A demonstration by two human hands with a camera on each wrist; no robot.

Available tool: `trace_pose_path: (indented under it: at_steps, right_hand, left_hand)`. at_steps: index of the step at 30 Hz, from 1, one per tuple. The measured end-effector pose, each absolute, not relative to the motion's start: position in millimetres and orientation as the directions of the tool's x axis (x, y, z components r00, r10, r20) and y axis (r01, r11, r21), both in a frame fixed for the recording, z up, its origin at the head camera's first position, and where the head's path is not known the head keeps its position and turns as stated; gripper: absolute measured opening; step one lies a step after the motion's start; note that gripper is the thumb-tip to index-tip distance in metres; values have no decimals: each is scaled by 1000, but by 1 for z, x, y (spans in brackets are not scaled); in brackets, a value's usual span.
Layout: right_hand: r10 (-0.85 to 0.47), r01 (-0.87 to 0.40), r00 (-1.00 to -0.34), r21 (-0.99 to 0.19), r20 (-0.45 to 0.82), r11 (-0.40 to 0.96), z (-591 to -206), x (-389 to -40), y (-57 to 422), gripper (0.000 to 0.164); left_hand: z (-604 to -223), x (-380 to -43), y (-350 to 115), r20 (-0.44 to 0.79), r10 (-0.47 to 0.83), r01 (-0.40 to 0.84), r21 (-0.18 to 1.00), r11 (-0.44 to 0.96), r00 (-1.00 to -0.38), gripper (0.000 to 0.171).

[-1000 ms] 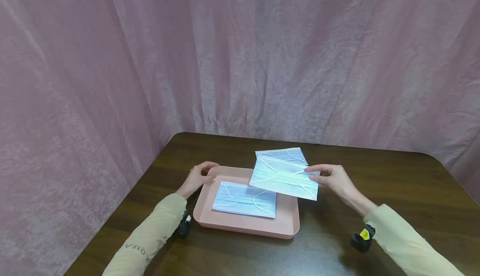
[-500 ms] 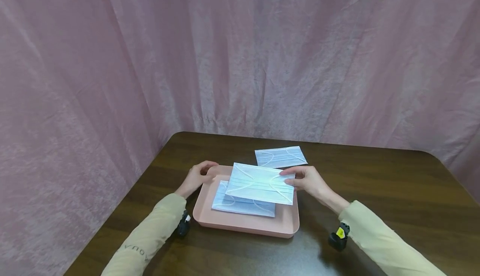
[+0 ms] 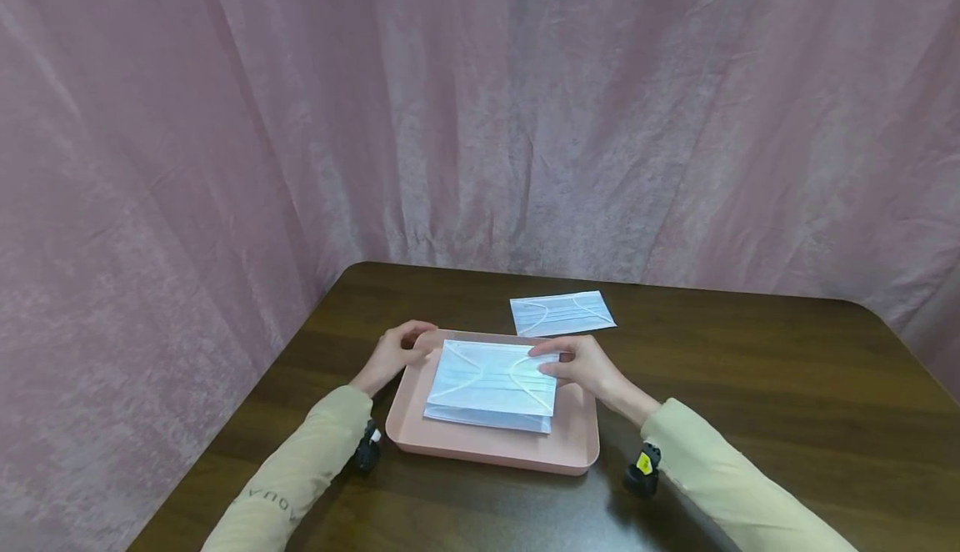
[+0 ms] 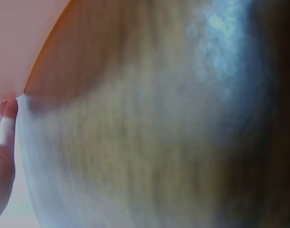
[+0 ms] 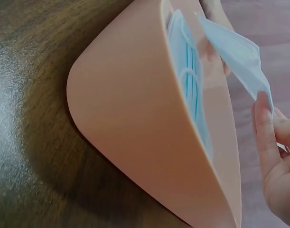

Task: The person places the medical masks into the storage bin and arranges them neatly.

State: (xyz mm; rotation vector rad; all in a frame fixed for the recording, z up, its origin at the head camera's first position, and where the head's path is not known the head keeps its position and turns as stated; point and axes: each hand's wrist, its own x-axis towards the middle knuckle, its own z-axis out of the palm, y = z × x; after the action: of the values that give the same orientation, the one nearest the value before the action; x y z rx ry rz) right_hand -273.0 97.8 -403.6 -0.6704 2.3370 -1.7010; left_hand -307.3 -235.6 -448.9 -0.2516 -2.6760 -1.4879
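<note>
Over the pink tray [image 3: 480, 454], my right hand [image 3: 588, 366] pinches a pale blue pleated face mask [image 3: 491, 377] by its right edge. Beneath it, a second face mask [image 3: 487, 421] lies in the tray, mostly covered in the head view. A gap shows between the held mask [image 5: 237, 59] and the mask in the tray [image 5: 190, 76] from the right wrist. My left hand [image 3: 392, 358] holds the tray's far left corner, thumb over the rim. In the left wrist view, only part of the left hand [image 4: 3, 161] shows beside the tray wall [image 4: 21, 38].
Another face mask [image 3: 562, 313] lies flat on the dark wooden table [image 3: 750, 352], just behind the tray. A pink curtain [image 3: 480, 118] hangs beyond the table's far edge. Each wrist carries a small black camera.
My right hand has carried the face mask leftward from beyond the tray's right side and lowered it over the one in the tray. The left hand keeps its place.
</note>
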Motion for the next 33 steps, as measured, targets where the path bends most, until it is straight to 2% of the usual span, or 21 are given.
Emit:
trace_pose_path:
  at_steps: [19, 33]
  right_hand:
    - [-477, -248, -874, -931, 96, 267, -411, -278, 93, 22]
    - [-478, -301, -873, -883, 102, 360, -417, -281, 89, 20]
  left_hand:
    - [-448, -305, -235, 121, 93, 152, 854, 498, -988, 38]
    - [-450, -306, -236, 163, 115, 198, 849, 490, -980, 37]
